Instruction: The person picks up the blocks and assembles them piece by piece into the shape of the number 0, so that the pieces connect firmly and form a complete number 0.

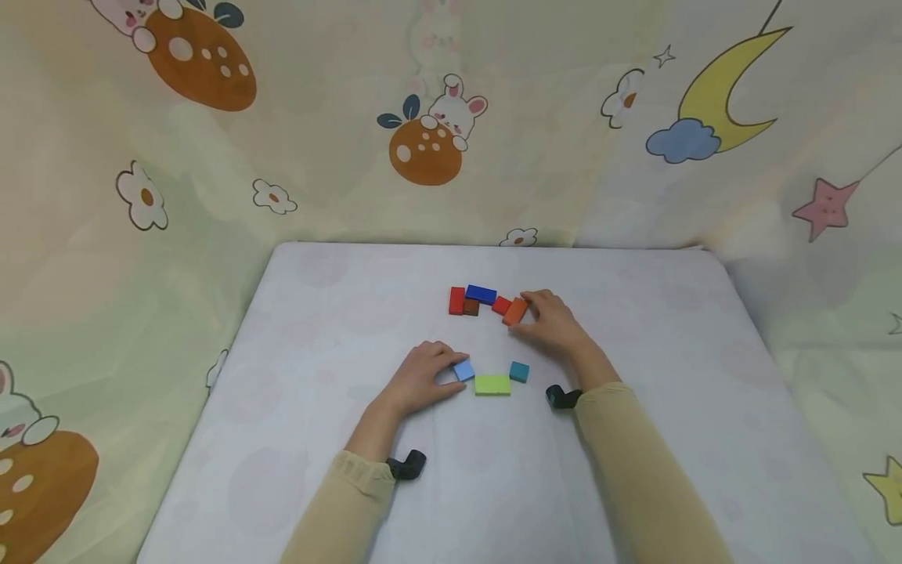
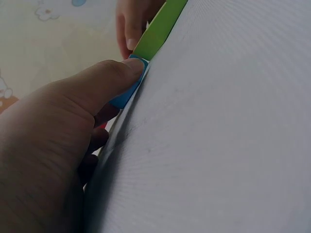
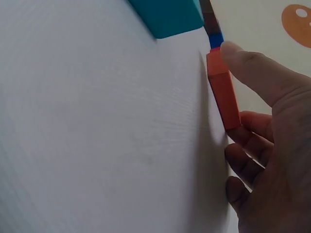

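On the white tabletop, my left hand (image 1: 420, 377) pinches a small light blue block (image 1: 463, 370) between thumb and fingers. A lime green block (image 1: 492, 385) lies just right of it, and a teal block (image 1: 519, 372) sits at the green one's upper right. Farther back, my right hand (image 1: 553, 319) grips an orange block (image 1: 515, 312) by its two ends. Against its left side is a small red block (image 1: 501, 305), followed by a dark blue block (image 1: 481, 294). A brown block (image 1: 470, 308) and an upright red block (image 1: 456, 301) finish that row's left end.
The white table (image 1: 317, 313) has its far edge behind the back row of blocks. A cloth with printed rabbits, flowers and a moon hangs around it. Black wrist cameras (image 1: 409, 466) are worn at both sleeve cuffs.
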The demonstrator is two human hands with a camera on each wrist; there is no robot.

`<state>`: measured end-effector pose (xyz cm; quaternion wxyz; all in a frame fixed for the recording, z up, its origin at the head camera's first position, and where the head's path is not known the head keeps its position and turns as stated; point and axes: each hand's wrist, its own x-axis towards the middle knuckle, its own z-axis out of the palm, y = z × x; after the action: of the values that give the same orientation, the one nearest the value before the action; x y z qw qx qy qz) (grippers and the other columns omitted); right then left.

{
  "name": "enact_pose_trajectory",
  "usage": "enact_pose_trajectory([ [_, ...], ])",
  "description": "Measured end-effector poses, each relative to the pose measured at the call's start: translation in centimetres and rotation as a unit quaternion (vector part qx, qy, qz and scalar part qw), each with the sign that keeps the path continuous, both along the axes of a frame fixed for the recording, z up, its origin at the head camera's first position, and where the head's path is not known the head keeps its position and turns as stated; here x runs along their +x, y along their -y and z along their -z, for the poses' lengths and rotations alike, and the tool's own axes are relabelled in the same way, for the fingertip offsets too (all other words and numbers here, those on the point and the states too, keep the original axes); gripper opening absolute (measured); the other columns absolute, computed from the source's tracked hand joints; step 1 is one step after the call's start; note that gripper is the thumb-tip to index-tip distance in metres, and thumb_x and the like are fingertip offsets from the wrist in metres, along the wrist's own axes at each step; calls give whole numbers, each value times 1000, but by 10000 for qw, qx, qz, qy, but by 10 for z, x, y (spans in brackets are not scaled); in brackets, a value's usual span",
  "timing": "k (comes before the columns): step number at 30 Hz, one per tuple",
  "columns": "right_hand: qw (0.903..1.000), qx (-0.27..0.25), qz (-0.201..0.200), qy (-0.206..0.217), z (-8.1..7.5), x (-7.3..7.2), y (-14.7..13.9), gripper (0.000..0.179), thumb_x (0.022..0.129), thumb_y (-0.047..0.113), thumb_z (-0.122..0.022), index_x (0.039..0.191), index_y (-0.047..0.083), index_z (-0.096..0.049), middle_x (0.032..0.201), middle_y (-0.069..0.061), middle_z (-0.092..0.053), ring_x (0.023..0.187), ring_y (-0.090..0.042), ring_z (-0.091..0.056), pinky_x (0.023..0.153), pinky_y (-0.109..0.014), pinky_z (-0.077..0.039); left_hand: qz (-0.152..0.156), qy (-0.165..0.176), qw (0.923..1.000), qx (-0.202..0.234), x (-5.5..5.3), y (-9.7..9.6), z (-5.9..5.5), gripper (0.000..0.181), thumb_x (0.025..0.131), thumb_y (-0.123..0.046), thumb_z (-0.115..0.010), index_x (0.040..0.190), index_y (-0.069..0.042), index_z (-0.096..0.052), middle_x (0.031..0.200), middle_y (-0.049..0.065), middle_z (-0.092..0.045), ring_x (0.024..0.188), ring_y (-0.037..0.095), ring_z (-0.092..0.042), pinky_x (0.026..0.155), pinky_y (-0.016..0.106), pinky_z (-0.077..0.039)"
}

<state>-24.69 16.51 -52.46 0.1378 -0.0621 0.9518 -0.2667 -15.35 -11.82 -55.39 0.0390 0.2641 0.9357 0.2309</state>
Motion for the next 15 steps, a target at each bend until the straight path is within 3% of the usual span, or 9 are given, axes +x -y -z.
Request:
enact_pose_trajectory([
  [8, 9990, 214, 39, -401, 5, 2, 1, 72, 75, 51, -68, 135, 23, -40, 134, -4, -39, 123, -26, -37, 103, -51, -36, 16, 27, 10000, -43, -1, -2, -3, 50, 81, -56, -57, 128, -43, -47, 108, -15, -51, 102, 6, -44, 91, 31, -42],
  [15, 9998, -51, 17, -205, 3, 5, -2, 69, 75, 50, -68, 134, 25, -40, 133, -2, -38, 119, -25, -38, 100, -50, -39, -21, 38, 9999, -110, 0, -2, -1, 50, 81, -57, -57, 128, -44, -47, 107, -16, -51, 101, 6, -43, 90, 30, -42],
])
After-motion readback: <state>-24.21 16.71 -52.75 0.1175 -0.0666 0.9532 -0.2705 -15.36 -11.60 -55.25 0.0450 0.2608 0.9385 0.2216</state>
